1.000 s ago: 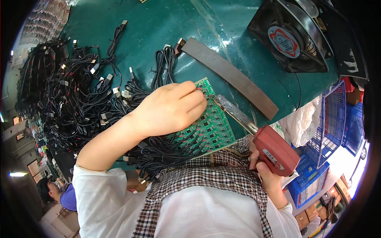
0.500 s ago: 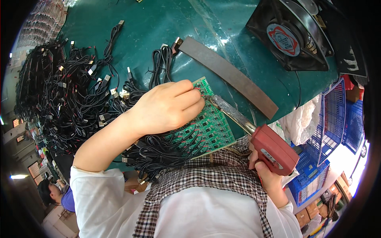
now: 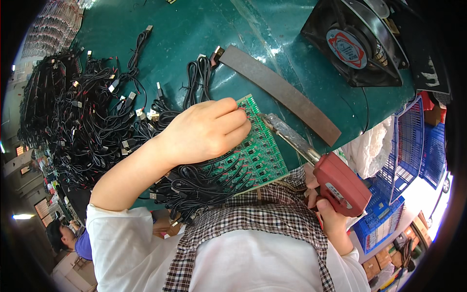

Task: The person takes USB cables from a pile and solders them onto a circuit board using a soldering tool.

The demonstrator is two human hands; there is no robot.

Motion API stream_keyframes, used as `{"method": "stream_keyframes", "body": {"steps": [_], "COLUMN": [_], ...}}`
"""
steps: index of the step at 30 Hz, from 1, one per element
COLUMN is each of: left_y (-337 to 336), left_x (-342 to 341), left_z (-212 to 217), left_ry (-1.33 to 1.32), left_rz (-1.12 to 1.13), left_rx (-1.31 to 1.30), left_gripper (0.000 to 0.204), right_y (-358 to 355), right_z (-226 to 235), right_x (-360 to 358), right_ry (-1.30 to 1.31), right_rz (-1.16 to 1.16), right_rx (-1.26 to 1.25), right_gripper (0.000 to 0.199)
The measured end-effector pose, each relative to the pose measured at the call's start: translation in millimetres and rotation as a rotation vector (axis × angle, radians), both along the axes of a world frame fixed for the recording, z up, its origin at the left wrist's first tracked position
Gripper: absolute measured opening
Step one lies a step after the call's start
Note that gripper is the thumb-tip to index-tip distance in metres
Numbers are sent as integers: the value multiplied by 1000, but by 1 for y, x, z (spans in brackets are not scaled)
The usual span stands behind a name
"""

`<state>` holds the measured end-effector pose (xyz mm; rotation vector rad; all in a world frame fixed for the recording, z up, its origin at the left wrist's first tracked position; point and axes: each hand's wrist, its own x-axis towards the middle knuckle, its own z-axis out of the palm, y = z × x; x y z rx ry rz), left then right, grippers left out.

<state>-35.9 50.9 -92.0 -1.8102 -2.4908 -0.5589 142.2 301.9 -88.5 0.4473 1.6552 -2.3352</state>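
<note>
My left hand point(image 3: 209, 129) rests over the upper part of a green circuit board panel point(image 3: 265, 158), its thumb and fingers pinched together; what they hold is hidden. Rows of small parts cover the panel, and black cables with red wire ends point(image 3: 233, 173) run onto its lower rows. In my right hand point(image 3: 331, 214) is a red soldering gun point(image 3: 340, 185), gripped by its handle. Its metal barrel slants up and left, and the tip is close to the board's right edge, a little apart from my left fingertips. Coiled black USB cables point(image 3: 187, 187) lie against the board's left side.
A large heap of black USB cables point(image 3: 87, 117) covers the table's left. Beyond the board lies a flat grey-brown bar point(image 3: 282, 92). A black fan point(image 3: 348, 48) stands far right. Blue crates point(image 3: 379, 214) and a white plastic bag point(image 3: 372, 151) are beside the table. Another person point(image 3: 68, 236) is at lower left.
The soldering gun has shifted slightly right and down with my right hand, drawing its tip away from my left fingertips. My left hand and the board have stayed in place.
</note>
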Motion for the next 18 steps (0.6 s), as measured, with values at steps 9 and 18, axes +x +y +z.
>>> {"method": "stream_keyframes", "body": {"steps": [9,18], "left_y": [2,5], "left_x": [0,3], "left_z": [2,-4], "left_ry": [41,106], "left_rz": [-6,-88], "left_rx": [-10,34], "left_gripper": [27,24], "right_y": [0,1], "right_z": [4,4], "right_x": [0,8], "right_ry": [68,3], "right_rz": [15,-23], "right_rx": [14,-38], "right_gripper": [48,49]}}
